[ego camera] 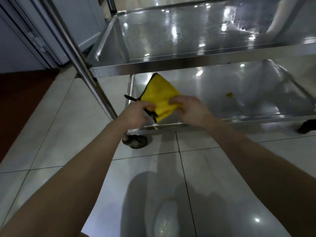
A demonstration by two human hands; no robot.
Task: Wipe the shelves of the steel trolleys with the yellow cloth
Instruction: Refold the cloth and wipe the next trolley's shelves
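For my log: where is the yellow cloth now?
In the head view, the yellow cloth is over the left end of the bottom shelf, held between left hand and right hand.

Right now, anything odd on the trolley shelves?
A small yellow speck lies on the lower shelf, right of the cloth and apart from it. Scrap or reflection, I cannot tell. Nothing else stands out.

On my feed, the left forearm (82, 168) and right forearm (253, 159) are bare from the lower frame corners up; the left hand (136, 115) and right hand (191, 110) at centre are bare too.
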